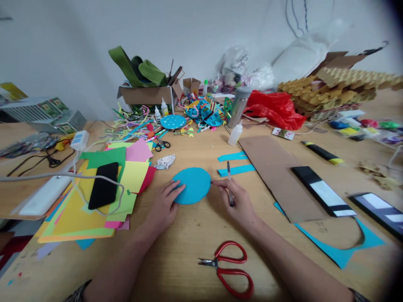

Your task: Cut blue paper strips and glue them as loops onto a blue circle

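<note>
A blue paper circle [193, 186] lies in the middle of the table. My left hand [166, 201] holds its left edge, fingers over the top; the thumb is mostly hidden. At the opposite edge, my right hand [237, 201] touches the circle with a fingertip. A dark pen [231, 195] stands nearly upright in that hand, between the fingers and palm. Nearer to me, between my forearms, lie red-handled scissors [226, 266], blades pointing left. Two blue paper strips [237, 170] are just beyond my right hand.
Coloured paper sheets [78, 205] with a black phone [103, 184] and a cable cover the left. Brown cardboard [270, 176] and a blue offcut [340, 251] lie right. Small black scissors [163, 145], a glue bottle [235, 134], a steel flask [239, 107] and craft scraps stand farther back.
</note>
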`<state>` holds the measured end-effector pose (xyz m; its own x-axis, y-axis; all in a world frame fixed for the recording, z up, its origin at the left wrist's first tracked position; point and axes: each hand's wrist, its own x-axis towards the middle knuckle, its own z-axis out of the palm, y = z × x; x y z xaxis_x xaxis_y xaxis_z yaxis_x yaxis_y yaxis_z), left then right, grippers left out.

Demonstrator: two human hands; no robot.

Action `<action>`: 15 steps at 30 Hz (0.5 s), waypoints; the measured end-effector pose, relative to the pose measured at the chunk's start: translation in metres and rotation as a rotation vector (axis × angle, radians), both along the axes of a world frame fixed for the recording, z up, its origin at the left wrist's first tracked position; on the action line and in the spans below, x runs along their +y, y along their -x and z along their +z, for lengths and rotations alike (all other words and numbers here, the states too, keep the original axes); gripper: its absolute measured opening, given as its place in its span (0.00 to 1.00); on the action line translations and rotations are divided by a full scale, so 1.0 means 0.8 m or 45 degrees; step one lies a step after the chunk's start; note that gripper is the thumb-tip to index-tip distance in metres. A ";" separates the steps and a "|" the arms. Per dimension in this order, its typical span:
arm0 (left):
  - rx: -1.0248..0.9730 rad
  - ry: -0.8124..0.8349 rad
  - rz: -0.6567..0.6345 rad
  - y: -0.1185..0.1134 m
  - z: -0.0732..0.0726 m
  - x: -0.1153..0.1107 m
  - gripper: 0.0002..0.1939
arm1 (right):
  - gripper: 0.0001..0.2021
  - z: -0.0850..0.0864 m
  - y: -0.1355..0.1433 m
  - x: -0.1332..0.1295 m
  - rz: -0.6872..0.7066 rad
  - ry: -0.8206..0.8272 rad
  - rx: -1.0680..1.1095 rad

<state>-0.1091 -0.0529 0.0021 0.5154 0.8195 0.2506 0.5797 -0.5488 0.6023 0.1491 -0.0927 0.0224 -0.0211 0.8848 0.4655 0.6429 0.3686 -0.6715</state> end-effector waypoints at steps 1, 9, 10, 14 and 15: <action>-0.072 -0.019 0.037 0.001 0.003 0.000 0.26 | 0.12 0.002 -0.002 0.000 0.047 0.000 -0.070; -0.918 0.521 0.497 0.007 0.027 -0.002 0.17 | 0.15 0.001 -0.011 -0.002 0.263 -0.024 -1.212; -1.027 0.613 0.498 0.008 0.027 0.000 0.19 | 0.18 0.000 -0.010 -0.002 0.251 -0.038 -1.257; -1.221 0.855 0.515 0.011 0.027 0.004 0.22 | 0.20 0.013 -0.013 -0.018 0.196 0.010 -1.259; -1.228 0.885 0.520 0.011 0.028 0.004 0.23 | 0.17 0.018 -0.015 -0.029 0.180 0.044 -1.215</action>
<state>-0.1178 -0.0500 0.0243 0.0414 0.9855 -0.1645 -0.2040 0.1695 0.9642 0.1608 -0.1158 0.0370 -0.4847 0.8578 0.1711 0.8747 0.4745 0.0986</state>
